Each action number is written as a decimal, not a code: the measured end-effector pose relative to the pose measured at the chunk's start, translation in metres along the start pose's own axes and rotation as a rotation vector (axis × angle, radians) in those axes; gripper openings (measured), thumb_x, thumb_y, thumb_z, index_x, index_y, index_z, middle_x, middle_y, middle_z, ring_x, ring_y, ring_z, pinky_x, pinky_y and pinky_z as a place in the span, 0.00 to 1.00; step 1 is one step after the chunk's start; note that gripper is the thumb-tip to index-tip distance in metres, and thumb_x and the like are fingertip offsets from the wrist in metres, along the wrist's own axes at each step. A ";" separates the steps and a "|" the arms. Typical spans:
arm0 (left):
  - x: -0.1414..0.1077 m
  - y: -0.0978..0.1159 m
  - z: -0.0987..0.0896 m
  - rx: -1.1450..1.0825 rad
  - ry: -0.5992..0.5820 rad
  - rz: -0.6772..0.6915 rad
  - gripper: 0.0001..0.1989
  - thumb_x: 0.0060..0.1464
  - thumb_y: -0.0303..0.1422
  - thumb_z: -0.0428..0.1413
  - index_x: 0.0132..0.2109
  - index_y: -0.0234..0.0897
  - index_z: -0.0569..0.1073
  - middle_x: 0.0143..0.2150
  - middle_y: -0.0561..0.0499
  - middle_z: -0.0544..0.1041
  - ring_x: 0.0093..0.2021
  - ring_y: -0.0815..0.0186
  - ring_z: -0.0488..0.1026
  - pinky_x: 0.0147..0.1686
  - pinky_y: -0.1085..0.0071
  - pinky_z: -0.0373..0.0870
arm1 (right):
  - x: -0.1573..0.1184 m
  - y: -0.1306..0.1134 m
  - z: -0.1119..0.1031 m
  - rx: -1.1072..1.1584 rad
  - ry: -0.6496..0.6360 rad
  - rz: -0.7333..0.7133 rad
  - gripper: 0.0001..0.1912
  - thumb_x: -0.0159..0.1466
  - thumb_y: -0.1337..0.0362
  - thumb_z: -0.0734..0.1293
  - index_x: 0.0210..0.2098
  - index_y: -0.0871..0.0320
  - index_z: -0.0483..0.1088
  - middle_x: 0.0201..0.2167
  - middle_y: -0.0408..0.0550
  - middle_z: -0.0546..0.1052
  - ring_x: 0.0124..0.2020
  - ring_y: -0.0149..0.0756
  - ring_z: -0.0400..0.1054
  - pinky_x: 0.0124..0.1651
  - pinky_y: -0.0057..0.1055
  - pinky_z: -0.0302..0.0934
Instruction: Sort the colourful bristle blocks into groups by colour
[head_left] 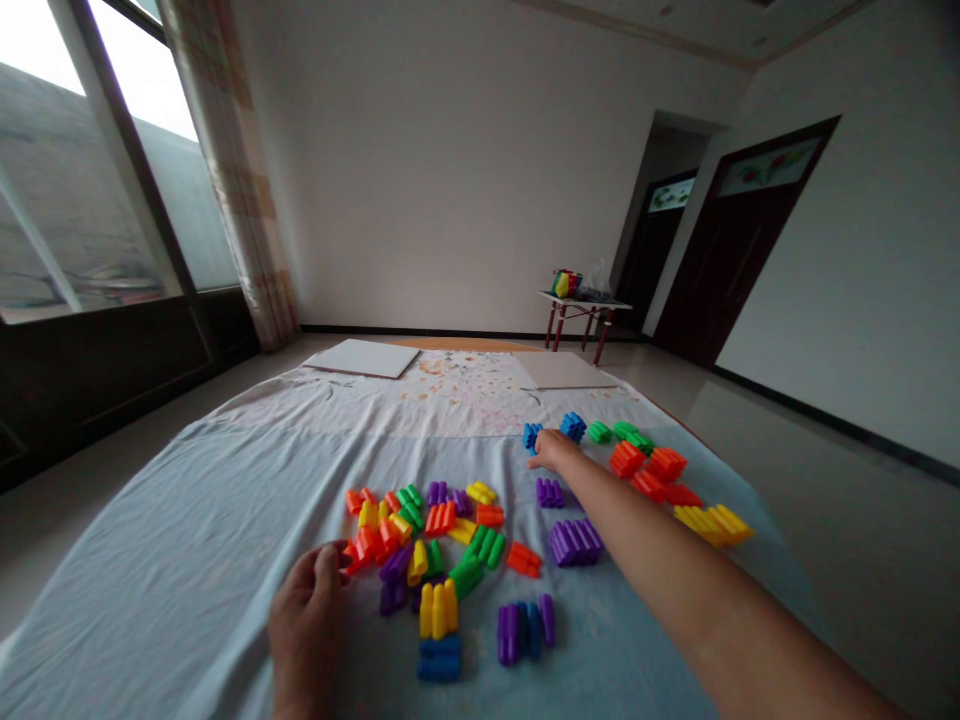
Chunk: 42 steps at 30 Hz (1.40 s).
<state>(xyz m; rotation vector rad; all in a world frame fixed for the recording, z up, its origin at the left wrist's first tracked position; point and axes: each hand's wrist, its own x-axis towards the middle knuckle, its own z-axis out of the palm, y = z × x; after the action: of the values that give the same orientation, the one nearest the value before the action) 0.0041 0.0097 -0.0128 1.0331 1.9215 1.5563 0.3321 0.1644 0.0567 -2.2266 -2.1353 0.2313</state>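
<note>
My right hand (553, 450) reaches far across the cloth, its fingers closed on a blue ribbed plastic building block (532, 435). Just beside it stands another blue block cluster (573, 427). At the left edge of a mixed pile, my left hand (309, 608) has its fingers curled, with the tips at an orange block (351, 556). The pile holds orange, yellow, green and purple blocks, among them a green block (486, 546) and a yellow block (439, 609). Purple blocks (576, 542) lie joined in a row below my right wrist.
Sorted by colour on the right are green blocks (632, 436), orange blocks (648, 472) and yellow blocks (712, 524). Nearer me lie purple and blue pieces (525, 630). Two flat boards, one white (364, 358) and one beige (564, 370), rest at the far end of the cloth-covered table (187, 560).
</note>
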 end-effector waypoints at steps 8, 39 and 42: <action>-0.001 -0.002 0.000 -0.017 0.004 -0.001 0.20 0.48 0.48 0.47 0.36 0.38 0.73 0.28 0.51 0.74 0.30 0.62 0.69 0.31 0.66 0.64 | -0.005 -0.003 -0.006 0.051 0.039 -0.072 0.10 0.54 0.57 0.69 0.28 0.59 0.73 0.32 0.51 0.77 0.38 0.39 0.71 0.38 0.29 0.61; -0.001 -0.002 0.002 -0.137 0.008 0.002 0.19 0.47 0.47 0.50 0.35 0.35 0.74 0.27 0.51 0.73 0.28 0.65 0.69 0.29 0.69 0.65 | -0.197 -0.083 0.030 0.149 0.024 -0.801 0.16 0.54 0.53 0.68 0.37 0.57 0.69 0.34 0.47 0.76 0.39 0.40 0.68 0.45 0.35 0.57; 0.000 -0.002 0.002 -0.114 0.003 0.012 0.20 0.47 0.47 0.49 0.36 0.35 0.74 0.28 0.50 0.73 0.29 0.64 0.69 0.30 0.68 0.65 | -0.168 -0.062 0.000 0.289 0.158 -0.643 0.14 0.56 0.55 0.67 0.37 0.57 0.69 0.34 0.45 0.76 0.38 0.36 0.69 0.42 0.31 0.57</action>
<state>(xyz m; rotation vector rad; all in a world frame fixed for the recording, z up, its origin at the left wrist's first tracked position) 0.0049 0.0105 -0.0153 0.9957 1.8093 1.6541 0.2649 0.0002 0.0773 -1.2810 -2.4006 0.2913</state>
